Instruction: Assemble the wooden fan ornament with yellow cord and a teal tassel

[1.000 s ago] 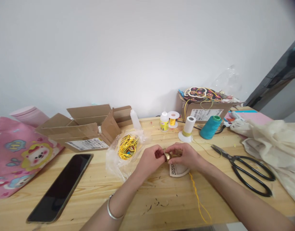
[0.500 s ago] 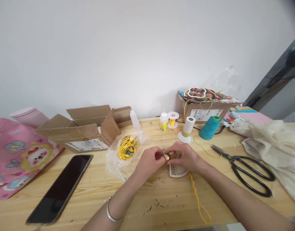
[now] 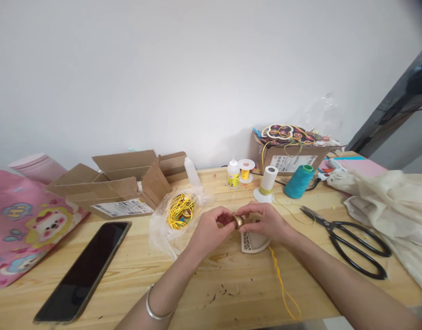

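A small round brass-coloured bell (image 3: 238,222) sits between the fingertips of both hands. My left hand (image 3: 211,229) pinches it from the left, and my right hand (image 3: 264,222) has thumb and fingers on its right side. Beneath the right hand lies a pale fan-shaped piece (image 3: 254,243) with a cut-out lattice, partly hidden by that hand. From its right corner a twisted yellow cord (image 3: 278,275) runs toward the table's front edge and ends in a loop.
Left are a clear bag of yellow cord (image 3: 181,211), a phone (image 3: 83,270), an open carton (image 3: 104,192) and a pink bag (image 3: 28,229). Behind stand a glue bottle (image 3: 233,174) and a white spool (image 3: 268,181). Right are a teal thread cone (image 3: 298,182), black scissors (image 3: 348,233) and cream cloth (image 3: 379,201).
The fingers have shifted slightly around the bell, with the right fingers spreading a little more over it. The view has moved slightly; the fan-shaped piece and cord lie as before.
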A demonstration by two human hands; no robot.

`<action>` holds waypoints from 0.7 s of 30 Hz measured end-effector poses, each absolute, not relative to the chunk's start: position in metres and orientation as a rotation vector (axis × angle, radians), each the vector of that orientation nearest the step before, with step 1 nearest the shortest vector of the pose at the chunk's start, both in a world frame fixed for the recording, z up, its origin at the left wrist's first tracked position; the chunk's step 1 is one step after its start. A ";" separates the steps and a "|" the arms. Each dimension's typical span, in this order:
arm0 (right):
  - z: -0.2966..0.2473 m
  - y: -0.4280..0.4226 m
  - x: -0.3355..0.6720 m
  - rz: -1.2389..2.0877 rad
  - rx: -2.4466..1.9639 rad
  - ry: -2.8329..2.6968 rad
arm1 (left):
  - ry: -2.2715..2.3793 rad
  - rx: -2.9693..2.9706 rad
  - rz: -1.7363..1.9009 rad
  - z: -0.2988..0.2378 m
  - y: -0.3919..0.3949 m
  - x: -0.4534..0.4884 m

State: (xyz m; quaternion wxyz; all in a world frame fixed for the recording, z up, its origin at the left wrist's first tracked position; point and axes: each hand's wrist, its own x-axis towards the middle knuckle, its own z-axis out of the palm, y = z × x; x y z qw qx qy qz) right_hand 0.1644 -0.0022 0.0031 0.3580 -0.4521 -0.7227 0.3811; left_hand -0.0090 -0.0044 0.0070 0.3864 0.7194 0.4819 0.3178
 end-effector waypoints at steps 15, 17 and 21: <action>-0.002 0.000 0.166 0.698 -1.173 -2.092 | 1.377 2.163 0.678 0.013 -0.004 -0.014; -0.001 0.000 0.167 0.727 -1.217 -2.056 | 1.380 2.151 0.705 0.014 -0.002 -0.018; 0.001 0.000 0.171 0.799 -1.245 -2.079 | 1.329 2.074 0.761 0.017 0.000 -0.023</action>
